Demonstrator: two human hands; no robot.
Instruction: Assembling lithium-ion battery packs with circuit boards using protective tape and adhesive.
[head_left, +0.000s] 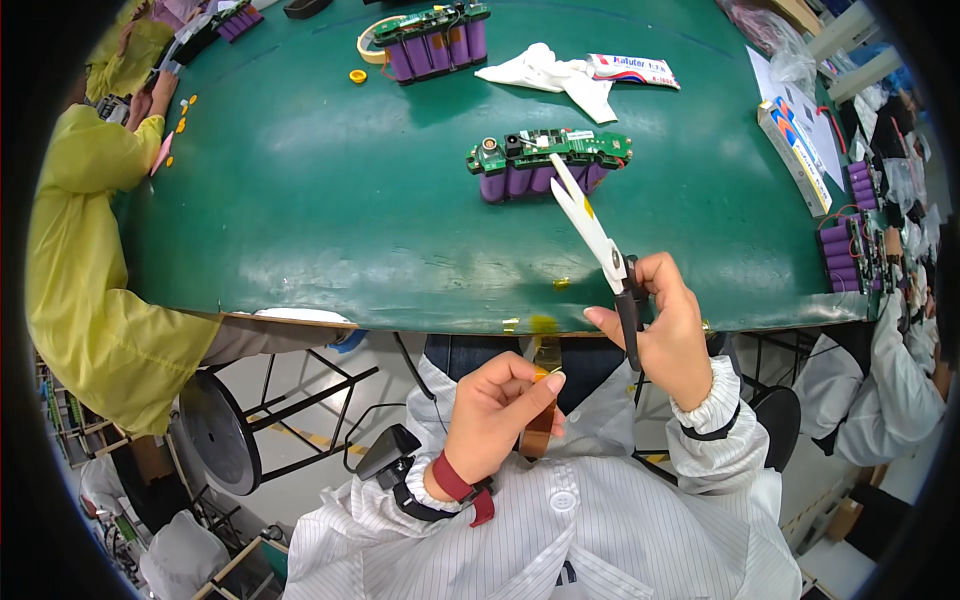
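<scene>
My left hand [487, 418] is closed around amber, see-through tape [537, 440] in front of my lap, thumb pressed on it. A strip of the tape reaches up toward the table's near edge. My right hand [682, 345] grips scissors [588, 225] by their black handles, with the light blades parted slightly and pointing away from me. In this view their tips overlap a purple battery pack [518, 183] topped by a green circuit board [600, 146]; whether they touch it I cannot tell. Small yellow tape pieces [562, 284] lie at the near edge.
Across the green table [330, 190] stand another battery pack [440, 52], a beige tape roll [368, 42], a crumpled white cloth [540, 70] and a tube [640, 71]. A long box [795, 155] and more packs [840, 255] are at right. A person in yellow [75, 240] works at left.
</scene>
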